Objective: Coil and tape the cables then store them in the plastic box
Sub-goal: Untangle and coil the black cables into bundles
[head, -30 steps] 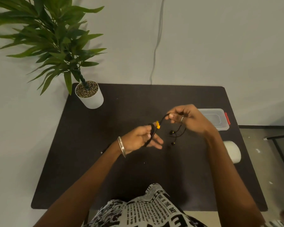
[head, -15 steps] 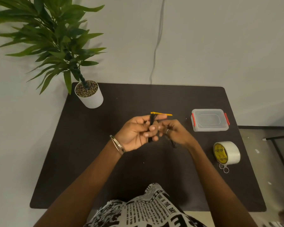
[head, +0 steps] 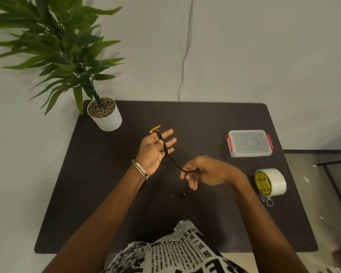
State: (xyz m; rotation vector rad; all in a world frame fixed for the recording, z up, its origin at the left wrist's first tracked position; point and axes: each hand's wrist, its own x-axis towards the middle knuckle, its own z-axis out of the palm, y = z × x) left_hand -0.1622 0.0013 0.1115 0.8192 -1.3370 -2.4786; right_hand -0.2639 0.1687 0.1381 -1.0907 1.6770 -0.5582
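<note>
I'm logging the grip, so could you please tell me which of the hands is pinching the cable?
The right hand pinches the black cable; the left hand stays flat-fingered, the cable merely wound around them.

Dim, soft overhead light; faint shadows; wide-angle bending at edges; slight softness.

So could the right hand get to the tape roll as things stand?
Probably yes: the tape roll lies just right of the right hand with bare table between, but that hand pinches the cable, so it must let go first.

Black cable (head: 165,147), yellow plug (head: 155,129)
</note>
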